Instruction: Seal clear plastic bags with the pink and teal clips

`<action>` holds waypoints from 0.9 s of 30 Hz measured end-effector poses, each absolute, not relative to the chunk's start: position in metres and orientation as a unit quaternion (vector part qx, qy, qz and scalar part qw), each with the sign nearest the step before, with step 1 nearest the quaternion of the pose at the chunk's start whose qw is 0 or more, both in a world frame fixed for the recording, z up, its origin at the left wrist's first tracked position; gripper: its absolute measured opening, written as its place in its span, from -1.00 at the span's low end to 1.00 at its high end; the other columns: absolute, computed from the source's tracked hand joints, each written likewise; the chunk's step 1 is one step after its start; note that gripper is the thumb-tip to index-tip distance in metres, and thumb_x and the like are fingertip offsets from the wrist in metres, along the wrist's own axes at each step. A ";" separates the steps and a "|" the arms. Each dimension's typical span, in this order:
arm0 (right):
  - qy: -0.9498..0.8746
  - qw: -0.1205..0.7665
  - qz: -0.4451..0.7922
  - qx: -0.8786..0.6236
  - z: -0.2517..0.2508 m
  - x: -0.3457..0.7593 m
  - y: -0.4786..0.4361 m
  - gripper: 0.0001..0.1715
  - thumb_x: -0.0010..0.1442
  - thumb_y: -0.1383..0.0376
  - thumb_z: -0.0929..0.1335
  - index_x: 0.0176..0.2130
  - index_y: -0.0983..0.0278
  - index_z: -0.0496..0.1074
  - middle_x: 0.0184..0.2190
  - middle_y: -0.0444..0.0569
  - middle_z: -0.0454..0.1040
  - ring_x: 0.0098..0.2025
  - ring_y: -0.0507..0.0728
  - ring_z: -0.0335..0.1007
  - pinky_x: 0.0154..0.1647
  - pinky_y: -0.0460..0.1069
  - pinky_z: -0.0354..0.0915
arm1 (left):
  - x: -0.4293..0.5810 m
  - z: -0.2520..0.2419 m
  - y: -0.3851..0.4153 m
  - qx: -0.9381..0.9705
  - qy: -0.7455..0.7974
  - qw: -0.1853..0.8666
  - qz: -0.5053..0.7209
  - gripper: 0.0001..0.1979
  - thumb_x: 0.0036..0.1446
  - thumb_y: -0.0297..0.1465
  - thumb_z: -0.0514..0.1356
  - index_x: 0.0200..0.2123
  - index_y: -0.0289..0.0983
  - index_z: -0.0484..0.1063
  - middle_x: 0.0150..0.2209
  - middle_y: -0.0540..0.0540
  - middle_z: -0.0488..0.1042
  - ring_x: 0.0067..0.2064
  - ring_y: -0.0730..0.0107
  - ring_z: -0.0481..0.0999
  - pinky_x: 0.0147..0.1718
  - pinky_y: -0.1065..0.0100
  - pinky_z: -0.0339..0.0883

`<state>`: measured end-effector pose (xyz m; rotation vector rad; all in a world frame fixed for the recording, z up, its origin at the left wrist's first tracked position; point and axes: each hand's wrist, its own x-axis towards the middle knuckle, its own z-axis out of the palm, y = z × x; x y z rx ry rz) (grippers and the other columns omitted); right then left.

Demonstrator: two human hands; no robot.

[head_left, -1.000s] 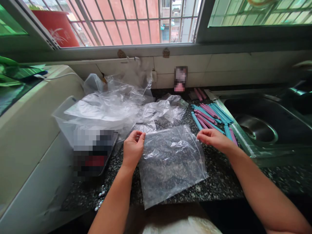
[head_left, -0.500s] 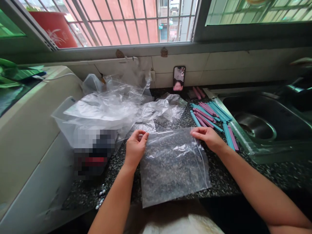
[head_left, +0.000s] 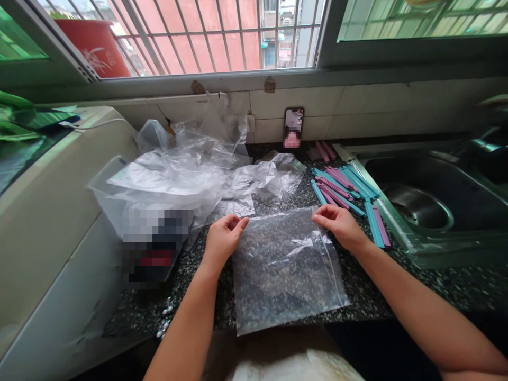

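A clear zip-lock bag (head_left: 288,272) is spread out over the front of the dark speckled counter, looking flat with nothing visible inside. My left hand (head_left: 224,237) pinches its far left corner between thumb and fingers. At the far right corner, my right hand (head_left: 337,225) has the same kind of pinch, close to the zip strip running down the right side. The bag's near edge reaches the counter's front edge. Just beyond my right hand lies a loose pile of teal and pink plastic strips (head_left: 341,188).
Crumpled clear plastic bags (head_left: 170,174) heap up at the left, behind a blurred-out dark item (head_left: 154,254). A phone (head_left: 293,127) leans on the tiled wall. The sink (head_left: 420,206) is at the right. Small shiny bits (head_left: 163,320) lie near my left forearm.
My left hand has shifted slightly right along with the bag. The bag's near edge has swung a little to the right. Both hands keep their pinch.
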<state>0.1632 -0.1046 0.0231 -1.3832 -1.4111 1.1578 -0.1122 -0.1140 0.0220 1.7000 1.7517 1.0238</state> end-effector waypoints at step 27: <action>-0.721 0.133 0.533 -0.422 0.041 0.166 -0.112 -0.65 -0.07 0.08 0.39 -0.51 0.34 0.43 -0.26 0.03 0.47 -0.25 0.12 0.36 -0.25 -0.02 0.24 | -0.111 0.024 -0.113 0.581 0.655 0.276 0.396 -0.77 -0.09 -0.29 0.09 -0.66 -0.29 0.28 -0.69 0.08 0.23 -0.58 0.52 0.22 -0.54 0.46 0.08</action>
